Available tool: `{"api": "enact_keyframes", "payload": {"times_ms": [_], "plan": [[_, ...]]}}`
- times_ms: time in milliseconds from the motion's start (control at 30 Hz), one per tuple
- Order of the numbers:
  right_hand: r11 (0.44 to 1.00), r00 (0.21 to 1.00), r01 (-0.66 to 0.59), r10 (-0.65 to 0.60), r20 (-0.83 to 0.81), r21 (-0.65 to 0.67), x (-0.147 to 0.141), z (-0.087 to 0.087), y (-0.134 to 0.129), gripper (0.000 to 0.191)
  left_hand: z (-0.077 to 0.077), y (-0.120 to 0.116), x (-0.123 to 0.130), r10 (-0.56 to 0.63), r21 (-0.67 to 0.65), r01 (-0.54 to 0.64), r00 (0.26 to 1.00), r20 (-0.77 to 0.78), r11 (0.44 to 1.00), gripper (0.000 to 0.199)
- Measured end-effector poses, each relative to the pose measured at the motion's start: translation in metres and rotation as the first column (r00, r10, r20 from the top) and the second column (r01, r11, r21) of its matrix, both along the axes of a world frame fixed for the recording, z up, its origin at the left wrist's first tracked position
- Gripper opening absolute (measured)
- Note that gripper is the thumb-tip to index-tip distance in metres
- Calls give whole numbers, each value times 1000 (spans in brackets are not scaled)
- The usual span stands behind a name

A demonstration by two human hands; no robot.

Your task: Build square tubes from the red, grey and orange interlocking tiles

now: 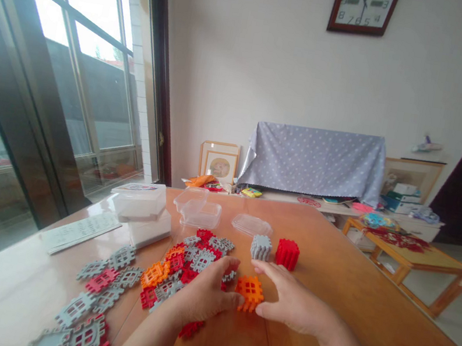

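A small stack of orange interlocking plastic tiles (249, 293) with window-like openings lies on the wooden table between my two hands. My left hand (212, 288) is at its left side, thumb tip against or just beside the stack's edge, fingers apart. On the other side, my right hand (295, 302) has thumb and fingers spread, the thumb close to the stack's right edge. Whether either thumb presses on it I cannot tell. Behind stand a grey tile stack (261, 248) and a red tile stack (287, 254). Loose red, grey and orange tiles (203, 260) lie heaped by my left hand, which partly hides them.
More loose tiles (106, 297) spread along the table's left. Clear plastic containers (201, 214) and a clear lid (252, 224) sit toward the back. White boxes (144, 226) and a printed sheet (81, 232) are at left. A low wooden stool (441, 264) stands beyond the right edge.
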State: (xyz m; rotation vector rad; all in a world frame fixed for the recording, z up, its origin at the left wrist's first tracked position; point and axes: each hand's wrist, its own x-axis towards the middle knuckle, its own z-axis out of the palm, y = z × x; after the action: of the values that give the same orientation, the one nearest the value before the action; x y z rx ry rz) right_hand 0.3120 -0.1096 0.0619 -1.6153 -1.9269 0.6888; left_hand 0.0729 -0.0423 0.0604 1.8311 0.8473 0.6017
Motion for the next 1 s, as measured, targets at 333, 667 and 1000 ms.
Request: {"api": "enact_keyframes", "payload": {"times_ms": [333, 667, 1000], "plan": [[999, 999, 10, -9, -31, 34, -6, -11, 7, 78, -7, 5, 10, -139, 91, 137, 990, 5, 986, 49], [999, 998, 44, -44, -55, 9, -1, -10, 3, 75, -11, 6, 8, -116, 98, 119, 993, -32, 988, 49], [1000, 999, 29, -29, -33, -6, 0, -8, 6, 48, -7, 5, 7, -61, 238, 89, 990, -123, 967, 39]]}}
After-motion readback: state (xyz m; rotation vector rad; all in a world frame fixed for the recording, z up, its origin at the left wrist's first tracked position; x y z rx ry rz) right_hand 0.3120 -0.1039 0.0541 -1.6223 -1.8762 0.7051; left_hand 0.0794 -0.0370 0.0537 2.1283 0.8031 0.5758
